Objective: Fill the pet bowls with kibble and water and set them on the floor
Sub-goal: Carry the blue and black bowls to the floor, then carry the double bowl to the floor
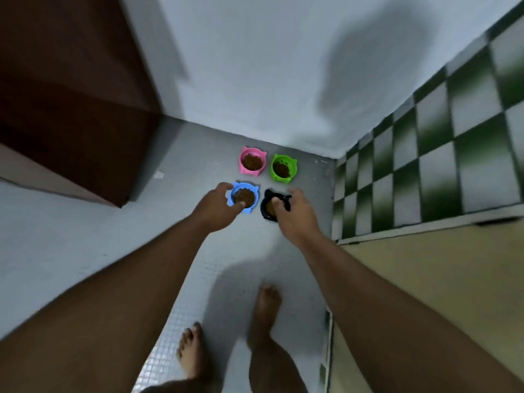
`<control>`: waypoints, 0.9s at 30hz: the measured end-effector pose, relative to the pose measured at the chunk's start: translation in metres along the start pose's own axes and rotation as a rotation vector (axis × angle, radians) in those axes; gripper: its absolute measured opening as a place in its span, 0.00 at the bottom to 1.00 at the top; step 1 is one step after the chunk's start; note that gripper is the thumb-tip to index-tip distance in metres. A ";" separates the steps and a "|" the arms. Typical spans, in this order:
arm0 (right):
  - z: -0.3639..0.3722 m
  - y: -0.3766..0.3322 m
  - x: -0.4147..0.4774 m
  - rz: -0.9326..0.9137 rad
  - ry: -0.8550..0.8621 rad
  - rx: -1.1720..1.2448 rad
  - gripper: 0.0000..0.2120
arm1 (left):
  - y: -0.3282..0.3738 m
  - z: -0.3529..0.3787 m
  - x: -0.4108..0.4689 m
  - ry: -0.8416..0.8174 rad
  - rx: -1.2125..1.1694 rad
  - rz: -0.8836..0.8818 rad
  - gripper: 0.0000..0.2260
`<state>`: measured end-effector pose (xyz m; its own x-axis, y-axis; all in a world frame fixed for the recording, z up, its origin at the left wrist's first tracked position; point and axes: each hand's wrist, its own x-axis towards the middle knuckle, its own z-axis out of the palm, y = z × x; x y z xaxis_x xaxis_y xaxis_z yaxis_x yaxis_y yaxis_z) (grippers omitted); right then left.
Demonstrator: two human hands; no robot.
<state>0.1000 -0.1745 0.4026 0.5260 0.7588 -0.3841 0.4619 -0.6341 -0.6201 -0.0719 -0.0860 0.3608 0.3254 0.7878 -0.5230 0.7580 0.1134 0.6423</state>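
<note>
A: Risks from here?
B: Spilling, mainly. The person is stooping over four bowls bunched in the floor (184, 154) corner. The blue bowl (246, 184), at 7 o'clock of the cluster, and the black bowl (263, 207), at 5, are both carrying kibble (244, 196), so a tilt on letting go is likely to scatter pellets. The view is blurring, and it is not clear whether those two are sitting flat or hanging just above the floor.
A: Anything else?
B: Crowding. The pink bowl (242, 163) at 11 and the green bowl (283, 180) at 1 are lying just beyond the hands, so fingers pulling out carelessly are risking a knock. A bare foot (266, 302) is standing at 6, well apart, but a step forward is risking a kick. All four bowls are showing kibble only. No water is showing, so that half of the task is looking undone.
A: Left hand?
B: The left hand (217, 207) is gripping the blue bowl, half closed. The thumb (239, 205) is hooking the near rim and the fingers are curling round the far-left edge.
A: Right?
B: The right hand (297, 215) is gripping the black bowl from 4 o'clock. Its thumb (275, 204) is dipping over the rim and a finger is wrapping the far side. Neither hand is lying flat.
</note>
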 end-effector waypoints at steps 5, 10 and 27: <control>-0.058 -0.038 -0.097 -0.012 0.069 0.061 0.21 | 0.053 -0.042 -0.109 -0.032 0.042 0.099 0.24; -0.100 -0.038 -0.180 -0.027 0.140 0.095 0.21 | 0.080 -0.052 -0.190 0.016 0.043 0.207 0.22; -0.179 0.066 -0.459 0.029 0.433 0.076 0.27 | 0.103 0.018 -0.466 -0.069 0.056 0.503 0.17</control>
<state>0.0167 -0.5915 0.6605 0.7962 0.5982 -0.0906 0.3969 -0.6295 -0.6680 -0.1352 -0.4522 0.6602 0.6928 0.6946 -0.1938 0.5267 -0.3038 0.7939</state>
